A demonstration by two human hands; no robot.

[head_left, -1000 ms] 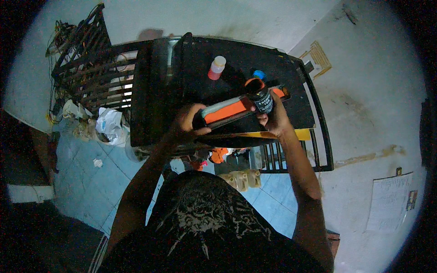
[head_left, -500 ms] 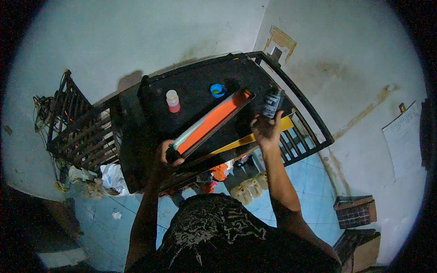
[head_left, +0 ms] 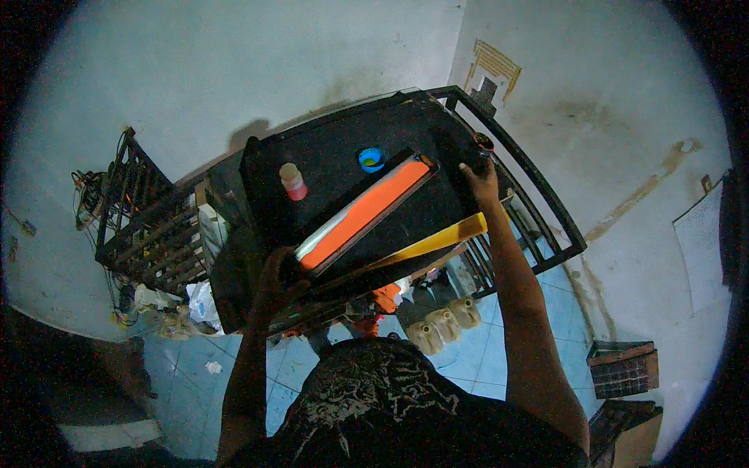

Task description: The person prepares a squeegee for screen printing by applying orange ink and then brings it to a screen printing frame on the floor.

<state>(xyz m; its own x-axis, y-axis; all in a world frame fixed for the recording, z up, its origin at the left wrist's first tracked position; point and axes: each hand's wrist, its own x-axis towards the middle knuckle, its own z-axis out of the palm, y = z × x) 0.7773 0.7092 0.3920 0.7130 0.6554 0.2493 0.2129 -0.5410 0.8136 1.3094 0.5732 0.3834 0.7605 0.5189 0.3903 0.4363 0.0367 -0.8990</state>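
Note:
A long narrow piece (head_left: 367,210), bright orange with a pale whitish strip and dark edges, lies slantwise on the black tabletop (head_left: 328,140). At its near left end is my left hand (head_left: 277,273), fingers and thumb curled in deep shadow; what they close on cannot be made out. Out at the table's right side, my right hand (head_left: 482,183) grips a dark can (head_left: 484,143), seen nearly end-on. A small bottle of pink liquid (head_left: 294,183) with a pale top and a blue cup (head_left: 371,161) with something greenish inside stand behind the orange piece.
A yellow strip (head_left: 437,240) runs along the table's near edge. Dark rails (head_left: 538,179) border the right end. Cream jugs (head_left: 445,324) stand on the blue tiled floor below, a white bag (head_left: 204,306) lies at lower left, and tangled cables (head_left: 94,191) hang at far left.
My right hand has carried the can farther right and away from me, tipping it from side-on to nearly end-on. My left hand stays by the orange piece's near end. The view has shifted slightly.

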